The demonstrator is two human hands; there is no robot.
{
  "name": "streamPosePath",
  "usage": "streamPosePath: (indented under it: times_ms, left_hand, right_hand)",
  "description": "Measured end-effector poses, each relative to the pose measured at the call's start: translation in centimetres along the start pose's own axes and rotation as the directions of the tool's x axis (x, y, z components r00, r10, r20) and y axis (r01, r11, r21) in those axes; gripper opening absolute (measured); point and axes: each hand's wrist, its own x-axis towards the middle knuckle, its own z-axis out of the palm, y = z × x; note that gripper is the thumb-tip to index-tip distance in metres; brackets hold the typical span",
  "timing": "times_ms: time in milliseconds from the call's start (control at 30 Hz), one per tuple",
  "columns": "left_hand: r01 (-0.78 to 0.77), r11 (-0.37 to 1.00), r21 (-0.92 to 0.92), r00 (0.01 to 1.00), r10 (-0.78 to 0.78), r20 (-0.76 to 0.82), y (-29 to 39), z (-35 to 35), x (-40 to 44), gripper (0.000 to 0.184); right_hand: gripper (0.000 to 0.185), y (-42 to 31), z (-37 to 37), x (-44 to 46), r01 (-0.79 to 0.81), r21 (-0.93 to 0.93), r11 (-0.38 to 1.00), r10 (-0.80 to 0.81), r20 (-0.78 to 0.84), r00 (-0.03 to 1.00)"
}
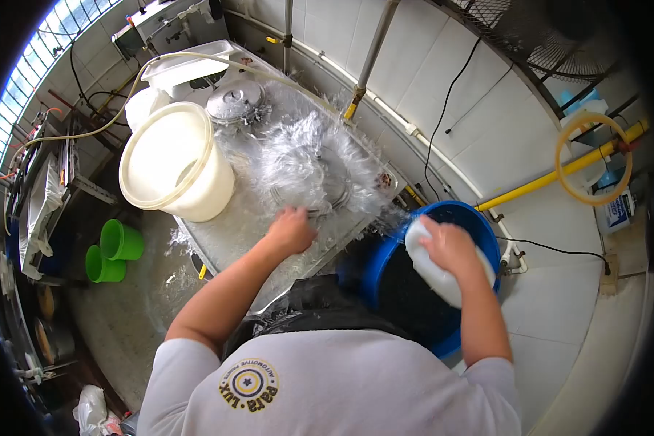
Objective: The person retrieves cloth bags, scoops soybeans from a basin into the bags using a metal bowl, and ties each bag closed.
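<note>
Right hand was clamped on a white translucent plastic container, held over the mouth of the large blue plastic barrel. Barrel interior was dark, contents couldn't be made out. Clear splashing water fanned out left of the barrel, across a wide grey metal worktable.

Left hand was left of the barrel, low over the worktable, at the near edge of a round silver metal piece half hidden by the splash. Fingertips blurred; couldn't tell if they gripped it or only touched.

Farther left of the barrel: a big cream-white round plastic bucket on the worktable. Beyond it, a second piece, a round silver metal disc with a raised centre. Two bright green plastic tubs sat farthest left of the barrel, past the bucket.
</note>
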Motion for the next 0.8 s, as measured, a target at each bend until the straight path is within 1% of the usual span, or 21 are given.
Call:
streamPosePath:
  times_ms: [33, 67, 100, 133, 167, 200, 233, 267, 300, 333, 367, 400, 433, 500, 533, 567, 600, 667, 700, 767, 800]
  left_hand:
    - [0.070, 0.997, -0.032, 0.997, -0.069, 0.035, -0.4, 0.5, -1.3, 0.066]
    - [0.073, 0.997, -0.030, 0.997, -0.072, 0.038, -0.1, 0.6, -2.2, 0.066]
    - [0.131, 0.991, -0.025, 0.990, -0.129, 0.064, 0.2, 0.4, -3.2, 0.064]
    - [0.185, 0.983, -0.014, 0.979, -0.183, 0.088, 0.6, 0.2, -3.7, 0.064]
    - [0.178, 0.984, -0.002, 0.980, -0.177, 0.092, 0.8, 0.0, -3.8, 0.064]
    - [0.183, 0.983, 0.014, 0.980, -0.183, 0.079, 1.1, -0.2, -3.8, 0.061]
    - [0.188, 0.982, 0.031, 0.980, -0.189, 0.068, 1.3, -0.2, -3.7, 0.058]
    - [0.159, 0.987, 0.022, 0.986, -0.160, 0.042, 1.0, 0.0, -3.5, 0.058]
    - [0.148, 0.988, 0.036, 0.987, -0.150, 0.050, 0.8, 0.1, -3.2, 0.058]
    - [0.174, 0.984, 0.025, 0.984, -0.175, 0.031, 0.7, 0.3, -3.0, 0.056]
    - [0.200, 0.980, 0.012, 0.980, -0.200, 0.011, 0.7, 0.5, -2.8, 0.055]
    - [0.191, 0.981, 0.024, 0.981, -0.192, 0.015, 0.8, 0.5, -2.6, 0.055]
    - [0.187, 0.982, 0.018, 0.982, -0.187, 0.012, 0.9, 0.4, -2.6, 0.055]
    - [0.185, 0.982, 0.024, 0.983, -0.185, 0.005, 1.2, 0.0, -2.5, 0.055]
    - [0.203, 0.979, 0.012, 0.979, -0.204, 0.015, 1.4, -0.2, -2.5, 0.055]
    - [0.224, 0.975, 0.002, 0.974, -0.224, 0.025, 1.4, -0.1, -2.5, 0.056]
    - [0.230, 0.973, -0.017, 0.973, -0.231, -0.020, 0.8, 0.9, -2.5, 0.048]
    - [0.239, 0.971, -0.004, 0.971, -0.239, -0.006, 0.8, 1.0, -2.2, 0.052]
    - [0.254, 0.967, -0.002, 0.967, -0.254, 0.006, 1.1, 0.6, -2.2, 0.054]
    - [0.268, 0.963, -0.009, 0.963, -0.268, 0.029, 1.2, 0.3, -2.1, 0.057]
    - [0.261, 0.965, -0.018, 0.965, -0.261, 0.032, 0.9, 0.4, -2.2, 0.056]
  right_hand:
    - [0.052, 1.8, 3.5, -0.7, -0.057, 0.040, 0.998, 0.055, 0.037, 0.998]
    - [0.052, 3.0, 6.1, -1.5, -0.150, 0.077, 0.986, 0.141, 0.119, 0.983]
    - [0.051, 3.3, 7.1, -2.0, -0.248, 0.090, 0.964, 0.219, 0.248, 0.944]
    - [0.048, 4.1, 8.6, -2.3, -0.277, 0.070, 0.958, 0.241, 0.320, 0.916]
    - [0.045, 5.0, 10.1, -2.2, -0.306, 0.051, 0.951, 0.264, 0.388, 0.883]
    - [0.045, 4.9, 10.4, -1.3, -0.319, 0.062, 0.946, 0.271, 0.389, 0.881]
    - [0.043, 4.3, 10.3, 0.4, -0.286, 0.067, 0.956, 0.259, 0.270, 0.927]
    - [0.041, 3.6, 10.2, 2.6, -0.256, 0.067, 0.964, 0.244, 0.145, 0.959]
    - [0.040, 2.9, 10.7, 5.4, -0.204, 0.286, 0.936, 0.238, -0.087, 0.967]
    - [0.037, 2.4, 11.2, 9.1, -0.096, 0.449, 0.889, 0.218, -0.228, 0.949]
    - [0.034, 1.2, 10.5, 12.5, -0.034, 0.619, 0.785, 0.226, -0.235, 0.946]
    - [0.031, 1.0, 12.2, 16.6, -0.015, 0.760, 0.649, 0.243, -0.189, 0.952]
    - [0.035, 0.6, 13.2, 20.8, -0.189, 0.896, 0.403, 0.283, 0.075, 0.956]
    - [0.041, -1.5, 14.9, 28.2, -0.266, 0.944, 0.197, 0.292, 0.203, 0.935]
    - [0.043, -2.7, 16.4, 32.1, -0.166, 0.875, 0.454, 0.319, 0.014, 0.947]
    - [0.045, -3.9, 17.4, 35.2, -0.077, 0.731, 0.678, 0.296, -0.176, 0.939]
    - [0.045, -5.2, 17.0, 37.6, -0.065, 0.741, 0.668, 0.293, -0.182, 0.939]
    - [0.056, -7.6, 15.9, 42.1, -0.016, 0.619, 0.785, 0.154, -0.171, 0.973]
    - [0.056, -8.0, 16.5, 44.6, 0.005, 0.631, 0.775, 0.139, -0.179, 0.974]
    - [0.069, -8.5, 18.1, 49.5, 0.116, 0.400, 0.909, 0.055, -0.391, 0.919]
    - [0.073, -8.6, 19.8, 52.1, 0.040, 0.444, 0.895, 0.120, -0.326, 0.938]
